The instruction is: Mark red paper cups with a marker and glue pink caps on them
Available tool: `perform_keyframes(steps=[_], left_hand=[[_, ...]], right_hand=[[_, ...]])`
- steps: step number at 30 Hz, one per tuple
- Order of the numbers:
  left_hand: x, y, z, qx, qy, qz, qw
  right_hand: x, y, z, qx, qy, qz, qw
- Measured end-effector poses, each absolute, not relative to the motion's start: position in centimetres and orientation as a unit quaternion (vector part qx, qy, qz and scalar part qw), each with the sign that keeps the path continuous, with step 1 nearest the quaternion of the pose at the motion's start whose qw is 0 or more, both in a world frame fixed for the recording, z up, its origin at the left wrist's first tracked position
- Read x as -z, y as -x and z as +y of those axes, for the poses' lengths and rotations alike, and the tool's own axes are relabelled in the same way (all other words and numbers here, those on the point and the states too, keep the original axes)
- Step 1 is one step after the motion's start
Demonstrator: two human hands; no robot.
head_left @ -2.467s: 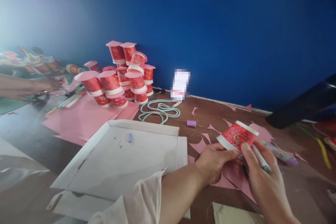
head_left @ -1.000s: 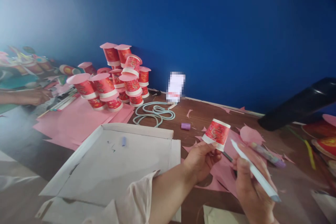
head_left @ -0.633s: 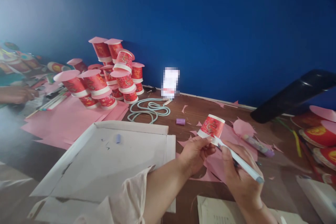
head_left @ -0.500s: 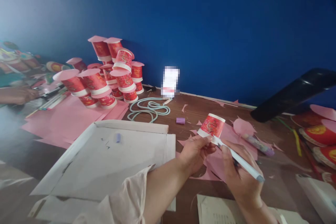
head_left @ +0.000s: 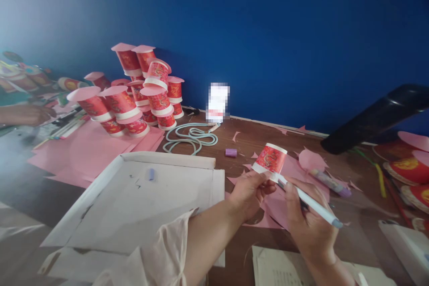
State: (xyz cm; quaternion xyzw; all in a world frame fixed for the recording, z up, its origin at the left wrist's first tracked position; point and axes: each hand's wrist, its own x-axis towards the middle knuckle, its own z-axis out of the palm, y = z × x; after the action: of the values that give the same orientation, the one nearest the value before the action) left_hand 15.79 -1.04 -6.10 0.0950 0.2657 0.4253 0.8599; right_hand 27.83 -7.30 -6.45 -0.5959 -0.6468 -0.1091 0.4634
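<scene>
Backdrop: blue wall rose behind brown table [head_left: 254, 136].
Left: stacked cups [head_left: 147, 94] stood on pink paper [head_left: 83, 152].
Centre: white cardboard [head_left: 150, 201] lay flat.
Left hand [head_left: 250, 192]: pinched red paper cup [head_left: 271, 160], tilted above pink scraps [head_left: 279, 201].
Right hand [head_left: 306, 228]: gripped white pen [head_left: 315, 205], tip touching cup's lower rim.

Beyond the left hand [head_left: 250, 192], bare table [head_left: 258, 138] lies open between the coiled cord [head_left: 191, 136] and the black roll [head_left: 375, 118], save a small purple cap [head_left: 231, 152]. Stacked cups [head_left: 144, 94] crowd the far left, and a cardboard sheet [head_left: 144, 196] covers the near left.
</scene>
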Motion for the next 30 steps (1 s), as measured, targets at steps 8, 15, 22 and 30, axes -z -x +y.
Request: perform_keyframes(steps=[8, 15, 22, 30], left_hand=[[6.14, -15.75, -1.04, -0.428, -0.089, 0.261, 0.861], [6.16, -15.76, -1.04, -0.418, -0.087, 0.256, 0.867], [6.19, -15.76, -1.06, -0.418, -0.085, 0.255, 0.868], [6.0, -15.67, -1.06, -0.418, -0.087, 0.261, 0.866]], right_hand=[[5.88, -27.47, -7.47, 0.152, 0.578, -0.638, 0.485], [5.83, -27.45, -7.5, 0.132, 0.578, -0.645, 0.482], [6.22, -27.68, -7.42, 0.129, 0.585, -0.646, 0.474], [5.92, -27.61, -7.48, 0.144, 0.59, -0.635, 0.478]])
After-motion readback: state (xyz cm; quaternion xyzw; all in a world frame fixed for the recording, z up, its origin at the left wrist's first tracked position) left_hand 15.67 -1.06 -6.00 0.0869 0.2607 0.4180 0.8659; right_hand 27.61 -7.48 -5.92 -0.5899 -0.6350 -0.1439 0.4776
